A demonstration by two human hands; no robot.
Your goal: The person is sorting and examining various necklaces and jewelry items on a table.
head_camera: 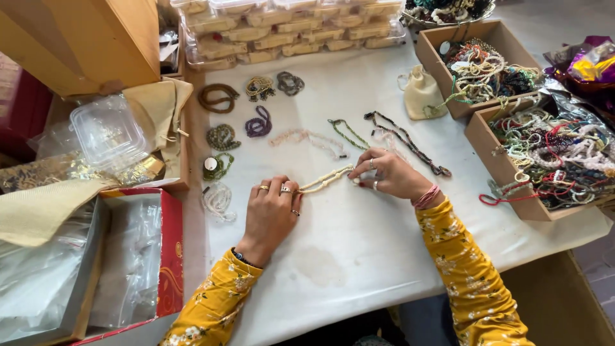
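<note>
Both hands pinch a cream bead strand (325,179) stretched between left hand (272,211) and right hand (389,174), mid-tabletop (359,250).

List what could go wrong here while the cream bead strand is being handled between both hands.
1. The cream bead strand is held taut between the left hand and right hand; a harder pull might snap it and scatter beads.
2. The right hand rests by the dark bead strand; a sweep could drag or tangle it.
3. The cardboard box, heaped with bracelets, sits near the table edge.
</note>
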